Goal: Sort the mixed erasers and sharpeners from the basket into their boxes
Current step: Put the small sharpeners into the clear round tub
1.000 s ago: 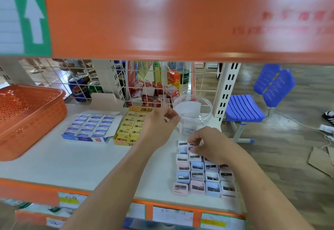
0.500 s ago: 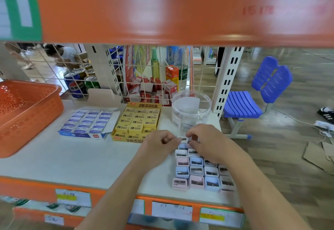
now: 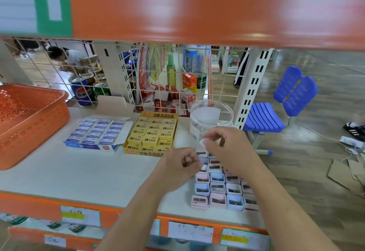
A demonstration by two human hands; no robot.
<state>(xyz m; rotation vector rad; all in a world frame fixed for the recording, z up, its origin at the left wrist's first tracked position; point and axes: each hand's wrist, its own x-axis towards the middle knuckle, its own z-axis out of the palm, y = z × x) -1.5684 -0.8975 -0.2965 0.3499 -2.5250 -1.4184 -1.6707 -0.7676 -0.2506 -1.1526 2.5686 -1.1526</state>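
Rows of small pastel sharpeners (image 3: pixel 217 189) lie on the white shelf at the front right. My right hand (image 3: pixel 229 148) is raised above the far end of the rows and pinches a small pink sharpener (image 3: pixel 202 143) in front of the clear round jar (image 3: pixel 211 116). At the rows' left edge my left hand (image 3: pixel 177 169) hovers with curled fingers; nothing shows in it. A blue box of erasers (image 3: pixel 96 132) and a yellow box of 2B erasers (image 3: pixel 152 132) sit side by side mid-shelf. The orange basket (image 3: pixel 39 100) stands at the far left.
A wire grid (image 3: pixel 223 85) backs the shelf, with cans and red boxes behind it. The orange upper shelf (image 3: pixel 197 9) hangs low overhead. A blue chair (image 3: pixel 276 112) stands on the floor to the right. Bare shelf (image 3: pixel 79 171) lies between the basket and the sharpeners.
My right hand has risen from the top of the rows with a pink sharpener, toward the jar. My left hand has drawn back slightly toward me.
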